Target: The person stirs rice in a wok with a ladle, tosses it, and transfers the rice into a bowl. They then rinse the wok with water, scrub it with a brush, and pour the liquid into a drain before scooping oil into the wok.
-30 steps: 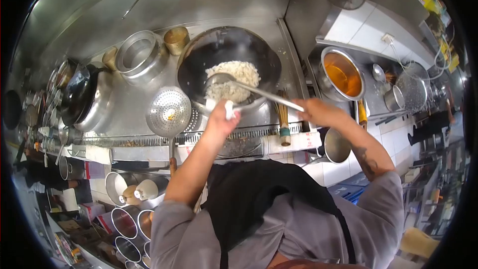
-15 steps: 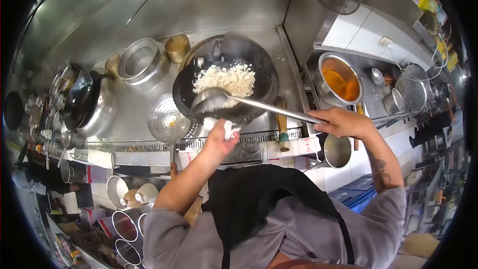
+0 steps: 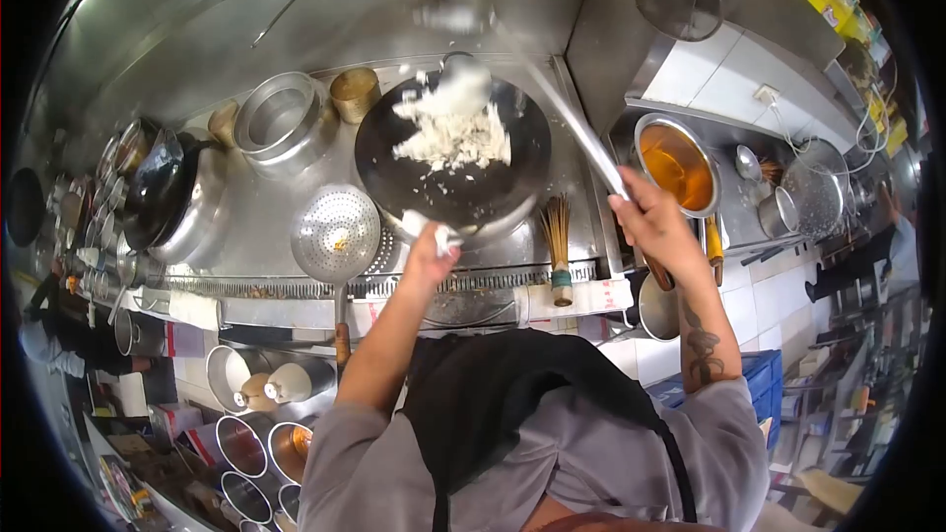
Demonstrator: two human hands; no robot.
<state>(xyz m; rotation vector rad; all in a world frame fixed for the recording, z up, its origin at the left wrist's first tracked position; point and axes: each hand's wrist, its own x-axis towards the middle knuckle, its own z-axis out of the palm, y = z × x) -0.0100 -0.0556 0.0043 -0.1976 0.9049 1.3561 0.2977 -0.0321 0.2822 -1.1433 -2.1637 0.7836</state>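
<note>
My left hand (image 3: pixel 432 255) grips the near rim of a black wok (image 3: pixel 394 192) through a folded white cloth (image 3: pixel 422 227). My right hand (image 3: pixel 654 220) is closed round the handle of a long metal ladle (image 3: pixel 572 118), whose blurred bowl is raised beyond the far side of the wok. Pale, crumbly food (image 3: pixel 455 138) lies in the wok, with some pieces in the air near its far rim. Just left of the wok rests a perforated strainer (image 3: pixel 336 233), and a bamboo brush (image 3: pixel 559 246) stands to its right.
A bowl of orange liquid (image 3: pixel 678 166) sits at the right. Stacked metal pots (image 3: pixel 279 118) and a brass-coloured container (image 3: pixel 354 94) are behind on the left. Dark woks (image 3: pixel 158 197) lie farther left. Another person (image 3: pixel 867 251) is at the far right.
The ladle has swung up and away from the food to beyond the wok's far rim. My right hand has moved slightly, the wok has tilted, and food is tossed toward its far side.
</note>
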